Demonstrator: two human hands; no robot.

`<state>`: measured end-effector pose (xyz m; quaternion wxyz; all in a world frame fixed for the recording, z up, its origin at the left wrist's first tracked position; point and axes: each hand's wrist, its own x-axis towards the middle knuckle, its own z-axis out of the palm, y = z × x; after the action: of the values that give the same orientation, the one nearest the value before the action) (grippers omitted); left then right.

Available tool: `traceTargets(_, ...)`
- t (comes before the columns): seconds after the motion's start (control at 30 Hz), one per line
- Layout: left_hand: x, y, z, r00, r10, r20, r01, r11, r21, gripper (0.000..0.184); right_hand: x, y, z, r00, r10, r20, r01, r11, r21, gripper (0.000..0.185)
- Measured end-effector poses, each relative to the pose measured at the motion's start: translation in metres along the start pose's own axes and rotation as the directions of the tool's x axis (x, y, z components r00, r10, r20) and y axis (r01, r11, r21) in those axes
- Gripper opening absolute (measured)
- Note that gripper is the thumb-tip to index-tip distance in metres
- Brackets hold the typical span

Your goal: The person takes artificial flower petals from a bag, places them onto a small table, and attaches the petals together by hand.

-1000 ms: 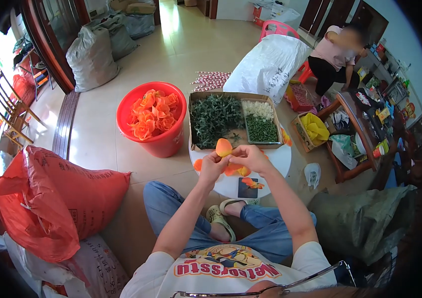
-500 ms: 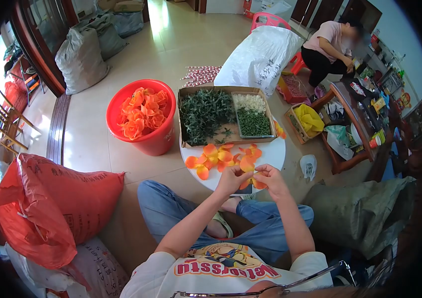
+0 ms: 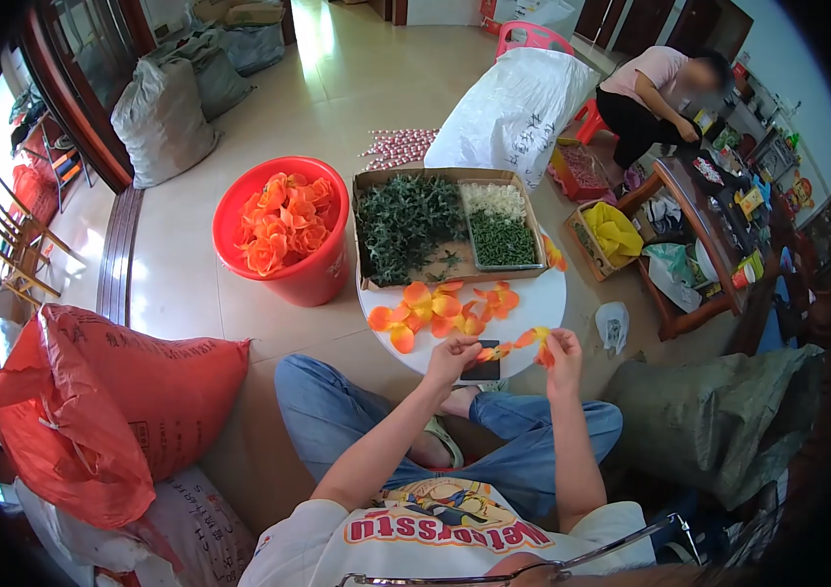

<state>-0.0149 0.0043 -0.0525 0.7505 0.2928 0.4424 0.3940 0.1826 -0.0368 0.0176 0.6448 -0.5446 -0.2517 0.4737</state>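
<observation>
My left hand [image 3: 452,360] is closed on a small orange-yellow petal piece [image 3: 496,351] above the near part of the round white table [image 3: 545,313]. To its right, my right hand [image 3: 562,362] pinches another orange-yellow petal piece [image 3: 536,338]. Beneath them lies a dark flat rectangle [image 3: 482,370]. Several loose orange petals [image 3: 432,303] are spread on the table beyond my hands. A cardboard box [image 3: 415,281] behind them holds green sprigs [image 3: 406,220] and a clear tray with white pieces [image 3: 494,201] and green stems [image 3: 502,241].
A red bucket [image 3: 308,284] of orange flowers stands left of the table. Red sack [image 3: 171,391] at left, dark sack [image 3: 709,421] at right, white sack [image 3: 508,112] behind the box. Another person [image 3: 650,93] sits bent over at the back right, beside a wooden table [image 3: 694,240].
My hands have moved apart, each with a petal piece now visible. Since the first frame they have lowered toward me. The other person has bent further forward.
</observation>
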Motion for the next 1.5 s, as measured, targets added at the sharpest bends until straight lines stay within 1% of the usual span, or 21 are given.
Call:
traceTargets(0.1,0.007,-0.019,0.006,0.999,0.033,-0.034,-0.034,0.999,-0.026,0.017,-0.005,0.008,-0.005,0.999,0.009,-0.037,-0.011,0.998,-0.059,0.010)
traceTargets(0.13,0.006,-0.022,0.007,0.995,0.092,-0.044,-0.090,0.995,0.049,0.019,-0.007,0.009,-0.005,0.998,0.019,-0.057,-0.023,0.996,-0.082,0.010)
traceTargets(0.2,0.002,-0.022,0.007,0.975,0.214,-0.055,-0.199,0.959,0.200,0.024,-0.009,0.013,-0.009,0.999,0.025,-0.021,-0.027,0.995,-0.091,0.012)
traceTargets(0.23,-0.001,-0.019,0.007,0.945,0.322,-0.048,-0.298,0.915,0.274,0.027,-0.009,0.015,-0.011,1.000,0.029,-0.001,-0.029,0.995,-0.094,0.012)
traceTargets(0.3,-0.014,-0.008,0.007,0.853,0.521,-0.009,-0.472,0.779,0.414,0.033,-0.008,0.016,-0.015,1.000,0.028,0.008,-0.028,0.997,-0.078,0.014)
traceTargets(0.4,-0.035,0.034,0.020,0.653,0.706,0.274,-0.715,0.457,0.529,0.036,-0.009,0.012,-0.011,1.000,0.028,0.001,-0.028,0.998,-0.055,0.016)
traceTargets(0.5,-0.026,0.039,0.026,0.664,0.565,0.490,-0.745,0.444,0.497,0.028,-0.012,0.007,-0.008,1.000,0.031,0.002,-0.031,0.999,-0.037,0.017)
traceTargets(0.6,-0.002,0.020,0.017,0.718,0.365,0.592,-0.694,0.430,0.577,0.026,-0.012,0.004,-0.007,1.000,0.014,0.009,-0.013,1.000,-0.024,0.017)
traceTargets(0.7,0.003,0.007,0.017,0.762,0.361,0.537,-0.647,0.432,0.628,0.025,-0.014,-0.004,-0.007,1.000,0.009,-0.001,-0.009,0.999,-0.031,0.017)
traceTargets(0.8,-0.009,0.012,0.017,0.742,0.436,0.510,-0.665,0.381,0.642,0.030,-0.016,-0.012,-0.006,0.999,-0.005,0.043,0.005,1.000,-0.005,0.018)
traceTargets(0.9,-0.030,0.018,0.012,0.701,0.615,0.360,-0.657,0.360,0.663,0.040,-0.017,-0.024,0.003,0.996,-0.009,0.090,0.005,0.999,0.045,0.019)
traceTargets(0.93,-0.033,0.017,0.008,0.696,0.644,0.317,-0.641,0.359,0.678,0.043,-0.019,-0.028,0.008,0.995,-0.005,0.099,-0.001,0.998,0.062,0.019)
traceTargets(1.0,-0.041,0.016,0.000,0.681,0.696,0.229,-0.606,0.360,0.709,0.048,-0.022,-0.032,0.016,0.993,0.021,0.119,-0.031,0.996,0.079,0.019)
traceTargets(1.03,-0.045,0.015,-0.003,0.699,0.693,0.178,-0.603,0.437,0.668,0.045,-0.023,-0.032,0.020,0.991,0.035,0.129,-0.046,0.995,0.088,0.019)
traceTargets(1.1,-0.053,0.015,-0.006,0.736,0.673,0.077,-0.588,0.579,0.565,0.039,-0.024,-0.023,0.023,0.987,0.068,0.149,-0.072,0.997,0.025,0.019)
traceTargets(1.17,-0.053,0.020,-0.001,0.899,0.435,0.057,-0.428,0.840,0.332,0.032,-0.025,-0.013,0.027,0.981,0.102,0.168,-0.089,0.993,-0.079,0.019)
traceTargets(1.2,-0.052,0.025,0.003,0.950,0.303,0.076,-0.313,0.928,0.205,0.029,-0.026,-0.008,0.030,0.977,0.118,0.177,-0.092,0.985,-0.149,0.019)
traceTargets(1.3,-0.049,0.038,0.017,0.985,0.125,0.119,-0.128,0.992,0.018,0.022,-0.026,-0.001,0.036,0.969,0.141,0.205,-0.070,0.945,-0.318,0.019)
traceTargets(1.33,-0.046,0.040,0.018,0.988,0.096,0.120,-0.099,0.995,0.016,0.020,-0.026,-0.001,0.038,0.966,0.145,0.213,-0.059,0.929,-0.367,0.019)
traceTargets(1.4,-0.040,0.041,0.019,0.992,0.034,0.121,-0.036,0.999,0.012,0.017,-0.026,-0.001,0.039,0.969,0.130,0.208,-0.047,0.930,-0.365,0.018)
traceTargets(1.5,-0.034,0.039,0.019,0.991,0.081,0.105,-0.086,0.996,0.038,0.013,-0.027,-0.002,0.038,0.969,0.127,0.212,-0.045,0.933,-0.356,0.016)
